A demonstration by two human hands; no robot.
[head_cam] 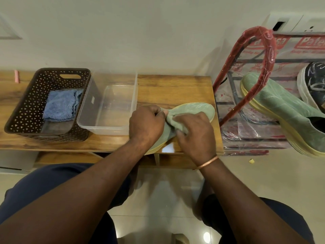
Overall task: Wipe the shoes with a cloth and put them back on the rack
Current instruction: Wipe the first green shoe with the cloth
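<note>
On desk (173, 88), L grip (146, 122) holds green shoe (195, 110) tight; R grip (195, 133) squeezes green cloth (175, 125) on it. 2nd green shoe (281, 111) sits on rack (268, 50), to the right.

on table (175, 88): green shoe (193, 110) heel and middle hidden under left hand (146, 124) and right hand (195, 132) | cloth (173, 123) mostly covered, outline hard to tell from shoe | right of table: second green shoe (281, 106), dark shoe (314, 80) cut by view edge
</note>
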